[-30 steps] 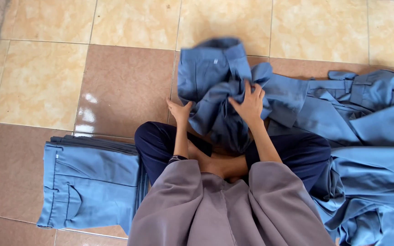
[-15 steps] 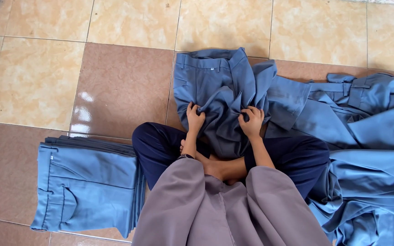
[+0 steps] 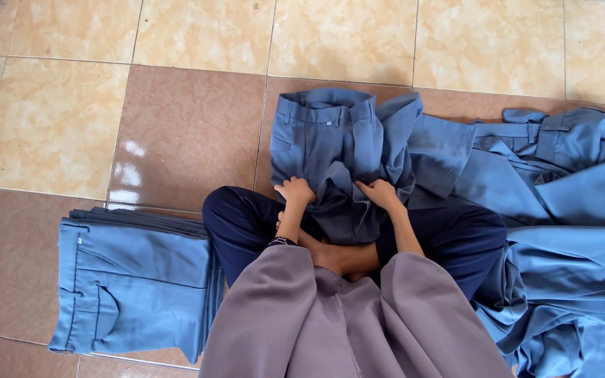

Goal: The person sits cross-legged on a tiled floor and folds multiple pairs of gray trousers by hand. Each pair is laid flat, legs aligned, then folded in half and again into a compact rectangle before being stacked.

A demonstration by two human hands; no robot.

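Seated on the tiled floor (image 3: 183, 133), the person is spreading blue trousers (image 3: 330, 147) for folding; left hand (image 3: 294, 190) and right hand (image 3: 379, 194) are both clutching fabric; smoothing looks next.

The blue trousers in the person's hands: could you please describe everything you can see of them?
The blue trousers look like woven cloth, with a belt-looped waistband lying farthest from the person on the tiled floor. The cloth is rumpled and bunched towards the lap. The left hand and right hand both grip it. On one side it overlaps the loose pile of blue garments.
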